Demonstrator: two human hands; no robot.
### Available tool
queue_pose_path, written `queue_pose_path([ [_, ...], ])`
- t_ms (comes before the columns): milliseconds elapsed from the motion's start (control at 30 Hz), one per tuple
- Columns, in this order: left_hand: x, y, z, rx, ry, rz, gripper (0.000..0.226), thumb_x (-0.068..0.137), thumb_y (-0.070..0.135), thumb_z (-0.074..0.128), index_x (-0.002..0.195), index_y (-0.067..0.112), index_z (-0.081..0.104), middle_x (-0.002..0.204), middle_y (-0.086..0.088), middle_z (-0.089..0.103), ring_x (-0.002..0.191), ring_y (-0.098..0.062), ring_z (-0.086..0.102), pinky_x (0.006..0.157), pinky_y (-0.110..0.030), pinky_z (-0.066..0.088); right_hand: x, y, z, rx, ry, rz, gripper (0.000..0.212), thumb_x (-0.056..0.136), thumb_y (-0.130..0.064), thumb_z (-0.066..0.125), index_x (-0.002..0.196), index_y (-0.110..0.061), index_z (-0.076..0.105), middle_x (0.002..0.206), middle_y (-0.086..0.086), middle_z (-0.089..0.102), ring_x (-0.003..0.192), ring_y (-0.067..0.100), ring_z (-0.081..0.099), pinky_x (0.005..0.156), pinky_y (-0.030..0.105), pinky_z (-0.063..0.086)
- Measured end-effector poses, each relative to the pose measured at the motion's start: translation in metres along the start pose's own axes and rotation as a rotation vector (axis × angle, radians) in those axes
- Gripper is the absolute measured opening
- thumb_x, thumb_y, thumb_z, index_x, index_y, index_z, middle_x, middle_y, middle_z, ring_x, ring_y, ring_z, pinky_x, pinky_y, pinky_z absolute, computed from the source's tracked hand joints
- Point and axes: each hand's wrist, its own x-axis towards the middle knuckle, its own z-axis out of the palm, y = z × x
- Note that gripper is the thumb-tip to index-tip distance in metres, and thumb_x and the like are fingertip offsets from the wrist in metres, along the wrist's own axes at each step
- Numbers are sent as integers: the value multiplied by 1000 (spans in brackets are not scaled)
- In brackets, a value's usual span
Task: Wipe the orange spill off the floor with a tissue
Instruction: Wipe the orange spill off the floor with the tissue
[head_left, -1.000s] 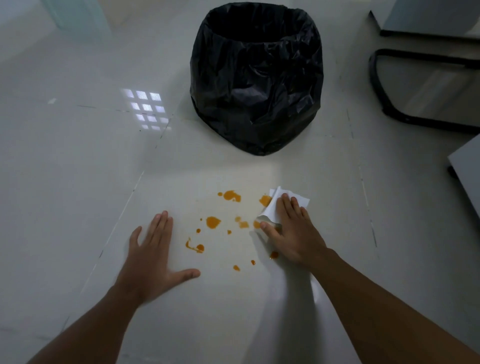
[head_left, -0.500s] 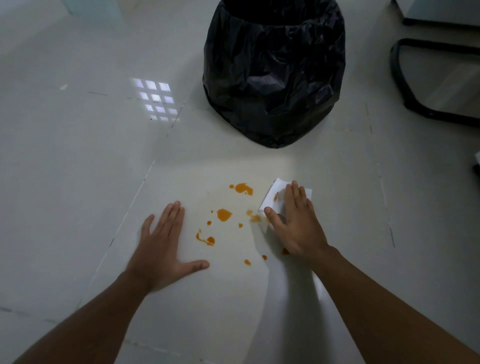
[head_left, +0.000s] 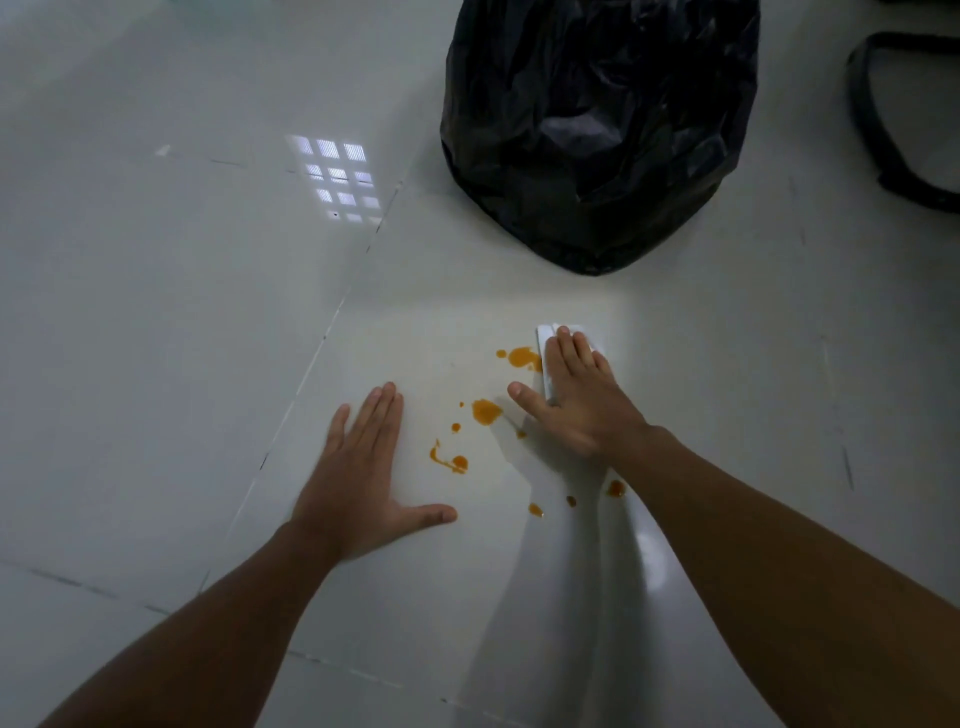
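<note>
Orange drops and blots of the spill (head_left: 486, 411) lie scattered on the pale floor tile between my hands. My right hand (head_left: 576, 400) lies flat on a folded white tissue (head_left: 545, 338), pressing it to the floor at the spill's far right edge; only the tissue's far and left edges show past my fingers. One orange blot (head_left: 522, 356) touches the tissue's left edge. My left hand (head_left: 363, 478) rests flat on the floor left of the spill, fingers spread, holding nothing.
A black bin bag (head_left: 597, 130) stands on the floor just beyond the spill. A black curved chair base (head_left: 883, 156) is at the far right. Tile joints run diagonally at the left.
My right hand has slid the tissue forward and slightly left along the spill's right side; orange spots once beside it now show behind my wrist. The left hand stays planted.
</note>
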Motion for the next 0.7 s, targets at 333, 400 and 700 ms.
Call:
queue_pose_path([
  [333, -1, -5, -1, -84, 3, -17, 147, 53, 102, 38, 156, 3, 2, 167, -11, -2, 154, -19, -9, 125, -48, 4, 14, -19, 0, -89, -94, -253, 94, 96, -70, 34, 160, -13, -5, 169, 5, -12, 154, 18, -13, 122, 34, -9],
  [400, -5, -8, -3, -74, -13, -19, 148, 52, 102, 38, 156, 5, -2, 167, -8, -7, 153, -17, -14, 125, -46, 1, 11, -23, 1, -121, -115, -311, 91, 97, -67, 35, 160, -14, -4, 169, 4, -10, 154, 16, -12, 126, 37, -4],
  [700, -19, -16, -2, -21, -18, -11, 144, 56, 102, 37, 156, 4, 3, 167, -9, -4, 154, -18, -9, 124, -48, 3, 2, -49, 19, -141, -161, -494, 91, 97, -64, 38, 160, -14, -6, 169, 3, -4, 155, 14, -9, 126, 34, -1],
])
